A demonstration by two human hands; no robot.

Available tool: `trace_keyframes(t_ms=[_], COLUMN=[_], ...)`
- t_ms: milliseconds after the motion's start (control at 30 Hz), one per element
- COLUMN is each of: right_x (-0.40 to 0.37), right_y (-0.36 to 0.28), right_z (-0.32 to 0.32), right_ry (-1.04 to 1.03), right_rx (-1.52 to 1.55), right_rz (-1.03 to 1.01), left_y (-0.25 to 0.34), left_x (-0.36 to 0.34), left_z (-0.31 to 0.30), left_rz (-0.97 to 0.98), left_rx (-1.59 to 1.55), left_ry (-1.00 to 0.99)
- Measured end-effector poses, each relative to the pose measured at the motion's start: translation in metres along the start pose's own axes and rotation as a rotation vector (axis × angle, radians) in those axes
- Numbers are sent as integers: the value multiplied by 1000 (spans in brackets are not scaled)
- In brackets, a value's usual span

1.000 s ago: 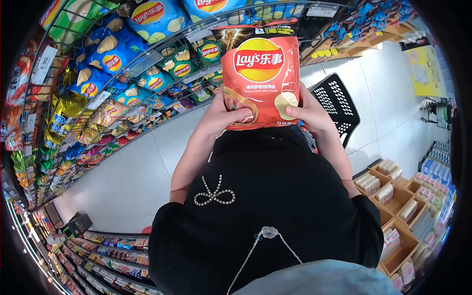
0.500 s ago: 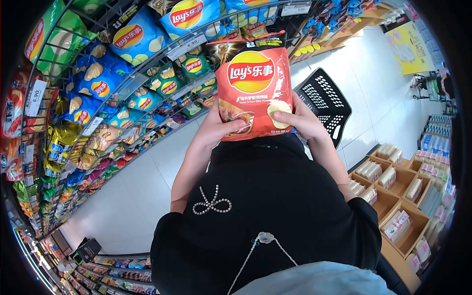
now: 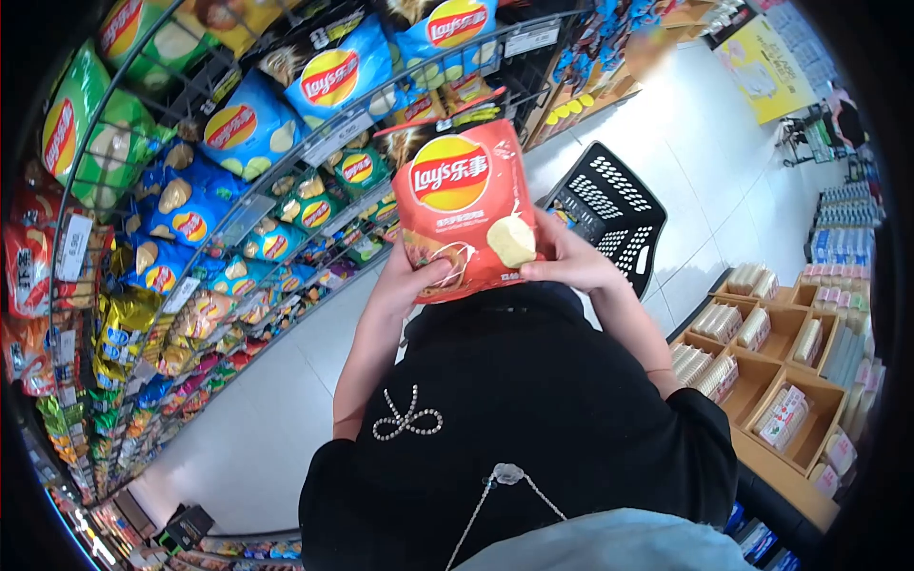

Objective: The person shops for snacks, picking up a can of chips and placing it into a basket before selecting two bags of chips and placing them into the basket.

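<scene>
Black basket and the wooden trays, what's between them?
Only bare white floor tiles, in the head view, separate the black basket from the wooden trays.

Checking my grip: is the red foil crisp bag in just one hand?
No, the left hand and right hand both grip the red foil crisp bag near its bottom.

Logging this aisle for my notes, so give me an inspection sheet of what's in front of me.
Surface: floor, white tiles.
Job's things: red bag of crisps, upright, held at its lower corners.
Clutter: black basket just beyond the right hand.
Hands: left hand and right hand both grip the red bag.
Cables: nothing seen.
Surroundings: rack of crisp bags on the left; wooden bins of packets on the right.
</scene>
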State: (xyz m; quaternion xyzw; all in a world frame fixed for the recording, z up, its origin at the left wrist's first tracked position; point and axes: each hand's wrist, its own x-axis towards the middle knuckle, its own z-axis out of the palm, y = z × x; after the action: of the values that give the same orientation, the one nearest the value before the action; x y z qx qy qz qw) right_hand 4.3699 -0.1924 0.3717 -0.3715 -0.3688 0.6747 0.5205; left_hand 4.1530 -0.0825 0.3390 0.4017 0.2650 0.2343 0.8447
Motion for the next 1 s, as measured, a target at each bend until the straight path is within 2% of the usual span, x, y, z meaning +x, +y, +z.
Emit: trace_keyframes(t_ms=[133, 267, 300, 333, 400, 433, 500, 567, 667, 700, 833, 933, 1000], right_x=[-3, -7, -8, -7, -10, -15, -19, -25, -36, -38, -49, -54, -58], right_y=[4, -1, -5, -6, -3, -8, -9, -9, -21, -17, -22, -20, -23], right_z=[-6, -5, -1, 1, -3, -4, -5, -7, -8, -9, -6, -7, -3], right_ry=[97, 129, 150, 136, 149, 201, 270, 314, 356, 378, 477, 471, 514], right_rx=[-72, -129, -151, -169, -146, -234, -364, -424, -618, -697, -758, -783, -709], right_rz=[96, 106, 62, -31, 29, 188, 222, 221, 374, 308, 272, 225, 170], left_y=[-7, 0, -5, -7, -12, -15, -15, -13, -15, -16, -16, -9, -25], left_x=[6, 6, 9, 13, 18, 19, 22, 25, 31, 32, 38, 33, 44], left_z=[0, 11, 17, 10, 7, 3, -3, 0, 5, 4, 8, 39, 7], left_rz=[-27, -104, -38, -23, -50, -87, -158, -144, -124, -136, -209, -201, -185], left_rx=[-4, -12, 54, 31, -11, -26, -55, -28, -25, -30, -58, -28, -2], left_ry=[3, 36, 110, -19, -50, -47, -38, -63, -111, -112, -107, 53, -230])
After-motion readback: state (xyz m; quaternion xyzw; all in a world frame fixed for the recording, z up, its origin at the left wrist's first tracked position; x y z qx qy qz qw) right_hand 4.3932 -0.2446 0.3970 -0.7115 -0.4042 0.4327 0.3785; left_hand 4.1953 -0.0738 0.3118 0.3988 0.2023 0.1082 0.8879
